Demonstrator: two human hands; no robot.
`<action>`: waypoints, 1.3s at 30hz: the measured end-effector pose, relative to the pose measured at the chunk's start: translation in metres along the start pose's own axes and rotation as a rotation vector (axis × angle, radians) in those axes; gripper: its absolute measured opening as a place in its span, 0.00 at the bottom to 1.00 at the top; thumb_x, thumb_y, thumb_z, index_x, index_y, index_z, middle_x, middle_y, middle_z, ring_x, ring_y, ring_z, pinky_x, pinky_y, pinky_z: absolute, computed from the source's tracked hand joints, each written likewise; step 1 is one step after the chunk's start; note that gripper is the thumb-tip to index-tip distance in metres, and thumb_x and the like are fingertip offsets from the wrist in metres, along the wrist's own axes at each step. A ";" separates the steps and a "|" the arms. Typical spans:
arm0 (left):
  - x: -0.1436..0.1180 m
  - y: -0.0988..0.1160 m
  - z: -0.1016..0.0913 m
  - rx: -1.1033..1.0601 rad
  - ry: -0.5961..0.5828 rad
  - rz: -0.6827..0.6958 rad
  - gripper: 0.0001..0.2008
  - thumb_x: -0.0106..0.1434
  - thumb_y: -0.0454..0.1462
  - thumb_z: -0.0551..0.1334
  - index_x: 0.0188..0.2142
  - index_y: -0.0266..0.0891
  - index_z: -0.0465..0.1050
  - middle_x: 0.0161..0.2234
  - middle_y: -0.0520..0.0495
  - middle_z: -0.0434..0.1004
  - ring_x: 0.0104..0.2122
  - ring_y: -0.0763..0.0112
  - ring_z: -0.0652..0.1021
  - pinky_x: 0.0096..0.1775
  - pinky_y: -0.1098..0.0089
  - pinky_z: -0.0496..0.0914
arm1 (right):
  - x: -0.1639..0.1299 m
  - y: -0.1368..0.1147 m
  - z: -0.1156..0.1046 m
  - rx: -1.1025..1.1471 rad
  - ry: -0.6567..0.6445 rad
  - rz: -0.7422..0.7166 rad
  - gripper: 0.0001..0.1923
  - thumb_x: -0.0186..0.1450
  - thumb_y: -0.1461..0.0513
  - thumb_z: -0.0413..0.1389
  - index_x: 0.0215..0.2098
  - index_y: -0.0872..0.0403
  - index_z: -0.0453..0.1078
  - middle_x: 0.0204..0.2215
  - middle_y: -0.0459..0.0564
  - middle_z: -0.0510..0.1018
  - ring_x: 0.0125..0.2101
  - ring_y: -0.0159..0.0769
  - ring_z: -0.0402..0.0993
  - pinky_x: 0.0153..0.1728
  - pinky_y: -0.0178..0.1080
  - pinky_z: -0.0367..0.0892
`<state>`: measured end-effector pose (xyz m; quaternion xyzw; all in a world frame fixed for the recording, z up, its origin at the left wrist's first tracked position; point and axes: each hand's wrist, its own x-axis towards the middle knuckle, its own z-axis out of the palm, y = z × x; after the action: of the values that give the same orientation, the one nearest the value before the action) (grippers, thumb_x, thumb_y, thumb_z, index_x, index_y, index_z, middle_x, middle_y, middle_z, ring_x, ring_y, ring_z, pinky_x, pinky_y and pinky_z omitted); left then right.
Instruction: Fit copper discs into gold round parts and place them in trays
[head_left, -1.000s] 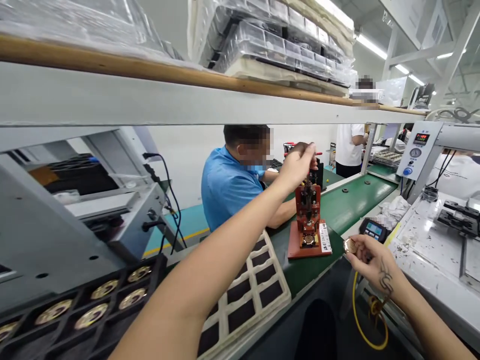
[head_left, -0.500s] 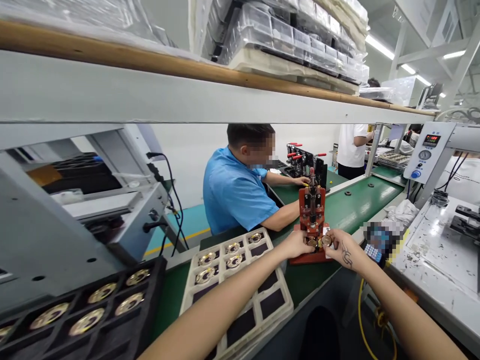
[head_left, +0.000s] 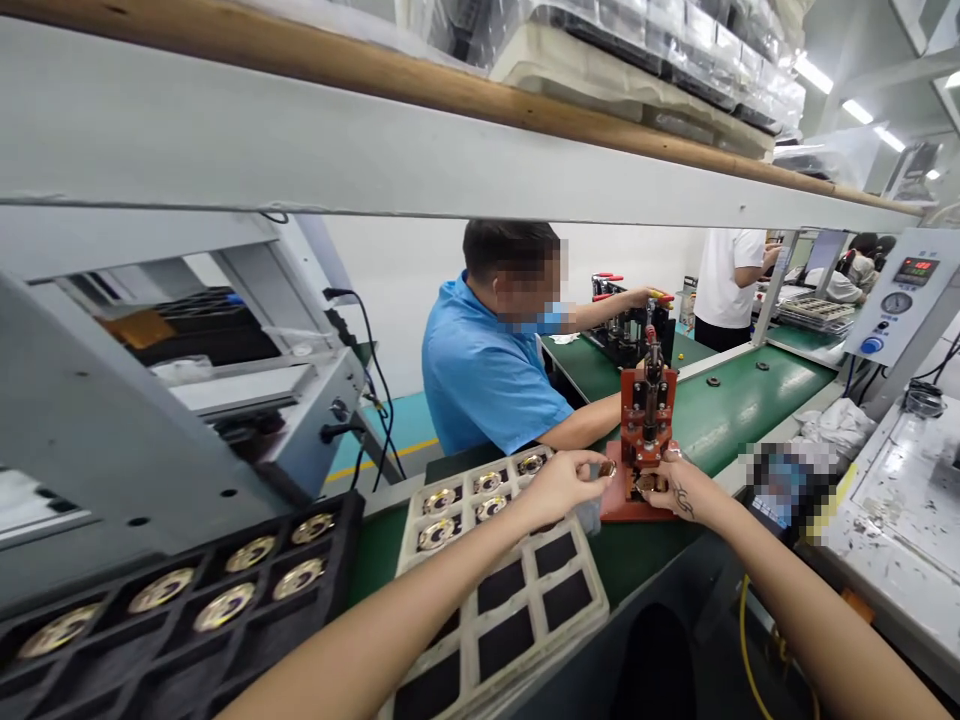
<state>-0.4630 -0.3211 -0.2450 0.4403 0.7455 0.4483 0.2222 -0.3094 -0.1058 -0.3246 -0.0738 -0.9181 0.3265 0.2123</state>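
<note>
A small red hand press stands on the green belt. My left hand is just left of its base and pinches a small gold disc between thumb and fingertips. My right hand, with a tattoo on its back, lies against the front of the press base. Its fingers close on a second gold disc in the press seat. A white tray with dark pockets lies under my left forearm, with several gold discs in its far rows.
A black tray of gold discs sits at the lower left under a grey machine. A person in a blue shirt works across the belt at black clamps. A control box and a stained white bench are on the right.
My left hand dropped from the press handle to its base, then drew back left with a gold disc. My right hand brought its disc to the press seat and stays there.
</note>
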 end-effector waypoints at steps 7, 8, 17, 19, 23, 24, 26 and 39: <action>-0.028 0.007 -0.034 -0.322 0.089 -0.067 0.27 0.56 0.50 0.77 0.48 0.35 0.83 0.28 0.52 0.76 0.25 0.73 0.71 0.29 0.70 0.66 | -0.010 -0.014 -0.009 -0.010 -0.059 0.010 0.22 0.65 0.63 0.69 0.58 0.49 0.82 0.60 0.59 0.80 0.57 0.53 0.79 0.61 0.52 0.72; -0.035 0.009 -0.038 -0.367 0.099 -0.071 0.27 0.56 0.50 0.77 0.47 0.35 0.83 0.31 0.48 0.80 0.27 0.71 0.75 0.32 0.69 0.70 | -0.013 -0.017 -0.014 -0.002 -0.048 0.010 0.21 0.64 0.62 0.69 0.56 0.49 0.83 0.57 0.58 0.82 0.55 0.52 0.80 0.59 0.50 0.73; -0.078 0.047 -0.061 -0.807 0.216 -0.218 0.16 0.58 0.33 0.80 0.44 0.36 0.81 0.38 0.45 0.88 0.32 0.73 0.85 0.39 0.75 0.82 | 0.064 -0.087 -0.133 0.109 0.348 0.014 0.32 0.77 0.37 0.48 0.35 0.52 0.77 0.29 0.53 0.82 0.38 0.47 0.79 0.41 0.44 0.74; -0.074 0.056 -0.054 -0.813 0.215 -0.222 0.17 0.56 0.31 0.81 0.43 0.36 0.81 0.37 0.46 0.87 0.32 0.74 0.85 0.39 0.76 0.82 | 0.094 -0.122 -0.150 0.169 0.375 -0.029 0.34 0.77 0.36 0.45 0.44 0.53 0.78 0.36 0.54 0.84 0.42 0.46 0.81 0.44 0.43 0.75; -0.075 0.060 -0.040 -0.792 0.188 -0.215 0.21 0.52 0.32 0.84 0.42 0.35 0.81 0.39 0.46 0.88 0.32 0.71 0.86 0.39 0.73 0.83 | 0.094 -0.183 -0.152 0.254 0.490 -0.185 0.35 0.79 0.36 0.44 0.43 0.53 0.80 0.38 0.53 0.85 0.41 0.44 0.84 0.47 0.44 0.76; -0.079 0.059 -0.039 -0.770 0.178 -0.203 0.22 0.51 0.34 0.84 0.43 0.35 0.81 0.39 0.46 0.88 0.32 0.70 0.86 0.38 0.72 0.83 | 0.080 -0.191 -0.145 0.239 0.532 -0.271 0.32 0.80 0.40 0.46 0.40 0.52 0.80 0.38 0.53 0.85 0.42 0.45 0.84 0.49 0.45 0.76; -0.090 0.057 -0.039 -0.703 0.153 -0.164 0.24 0.52 0.39 0.85 0.44 0.36 0.81 0.38 0.46 0.87 0.32 0.68 0.86 0.37 0.70 0.82 | 0.047 -0.193 -0.126 0.152 0.595 -0.427 0.26 0.82 0.48 0.47 0.38 0.51 0.81 0.43 0.54 0.86 0.47 0.46 0.83 0.55 0.47 0.74; -0.137 0.103 0.003 -0.640 -0.130 -0.023 0.26 0.58 0.49 0.81 0.46 0.34 0.79 0.33 0.47 0.86 0.30 0.69 0.84 0.35 0.70 0.78 | -0.086 -0.171 -0.067 0.179 0.468 -0.196 0.11 0.79 0.59 0.57 0.52 0.48 0.82 0.54 0.57 0.85 0.56 0.50 0.81 0.61 0.53 0.72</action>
<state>-0.3434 -0.4152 -0.1664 0.3675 0.5557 0.6285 0.4015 -0.2024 -0.2242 -0.1995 -0.0391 -0.8142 0.3581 0.4553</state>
